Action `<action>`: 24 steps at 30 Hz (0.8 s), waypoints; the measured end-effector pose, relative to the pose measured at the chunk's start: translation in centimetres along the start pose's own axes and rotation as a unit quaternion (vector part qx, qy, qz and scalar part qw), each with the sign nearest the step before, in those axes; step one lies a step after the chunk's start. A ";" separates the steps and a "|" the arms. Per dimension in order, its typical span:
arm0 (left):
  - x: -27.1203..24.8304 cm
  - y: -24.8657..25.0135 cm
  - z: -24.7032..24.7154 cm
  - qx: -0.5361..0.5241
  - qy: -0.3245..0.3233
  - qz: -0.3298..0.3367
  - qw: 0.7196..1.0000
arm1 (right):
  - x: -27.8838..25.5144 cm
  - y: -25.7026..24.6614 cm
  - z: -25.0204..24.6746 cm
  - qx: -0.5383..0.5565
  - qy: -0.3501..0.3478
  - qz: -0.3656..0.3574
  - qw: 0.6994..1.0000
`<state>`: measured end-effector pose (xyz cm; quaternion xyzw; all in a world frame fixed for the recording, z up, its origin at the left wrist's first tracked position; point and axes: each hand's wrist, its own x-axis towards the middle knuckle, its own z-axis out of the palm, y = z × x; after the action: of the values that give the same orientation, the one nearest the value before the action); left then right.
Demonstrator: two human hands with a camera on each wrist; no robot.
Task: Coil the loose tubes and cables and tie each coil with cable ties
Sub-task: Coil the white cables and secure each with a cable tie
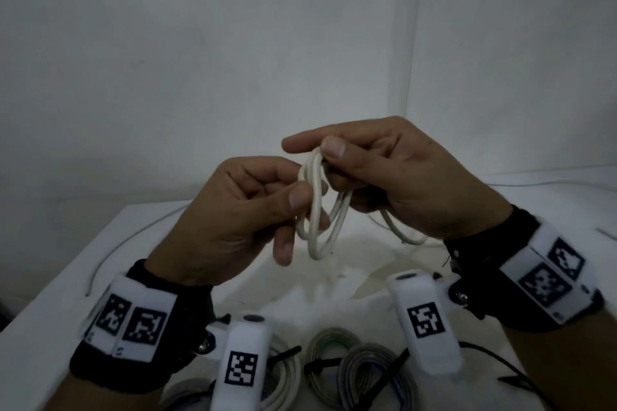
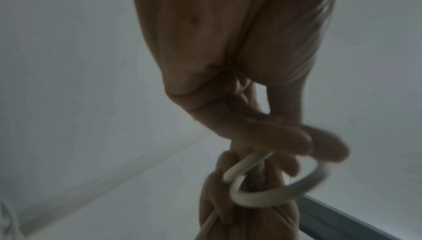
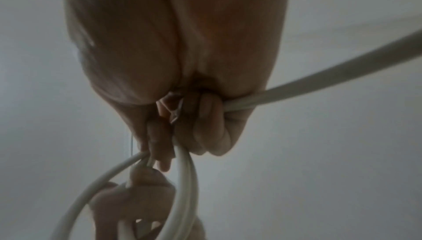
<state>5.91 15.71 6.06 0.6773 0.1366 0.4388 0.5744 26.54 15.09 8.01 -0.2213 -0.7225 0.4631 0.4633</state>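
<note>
Mid-coil: my left hand (image 1: 233, 220) and right hand (image 1: 394, 177) both pinch the cable (image 1: 317, 210); tail at 3 o'clock, prob. one more wrap, then tie.

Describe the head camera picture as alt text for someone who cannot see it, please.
Two hands hold a small coil of white cable in the air above a white table: the left hand pinches one side, the right hand grips the top. Finished coils bound with black cable ties lie at the near edge.
</note>
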 end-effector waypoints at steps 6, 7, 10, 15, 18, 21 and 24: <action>0.5 0.6 0.4 0.191 0.097 -0.006 0.977 | 0.5 0.4 -0.5 -0.200 0.161 -0.061 0.965; 0.5 0.6 0.5 0.217 0.101 -0.006 0.971 | 0.7 0.6 -0.4 -0.220 0.188 -0.068 0.955; 0.5 0.6 0.8 0.256 0.095 -0.007 0.962 | 1.0 1.2 0.0 -0.246 0.230 -0.068 0.939; 0.5 0.3 1.2 0.358 0.151 0.060 0.919 | 1.0 1.2 0.9 -0.250 0.233 -0.053 0.938; 0.6 -0.2 0.8 0.409 0.167 0.091 0.892 | 1.1 1.2 1.1 -0.227 0.237 -0.049 0.943; 0.8 -1.0 0.7 0.440 0.173 0.133 0.871 | 1.2 1.6 0.8 -0.184 0.249 -0.038 0.950; 0.9 -1.6 1.1 0.472 0.224 0.206 0.828 | 1.3 1.9 0.6 -0.172 0.258 -0.042 0.950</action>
<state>7.76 16.15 5.05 0.7613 0.3093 0.5688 0.0349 25.20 16.68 6.85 -0.3793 -0.6556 0.2391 0.6075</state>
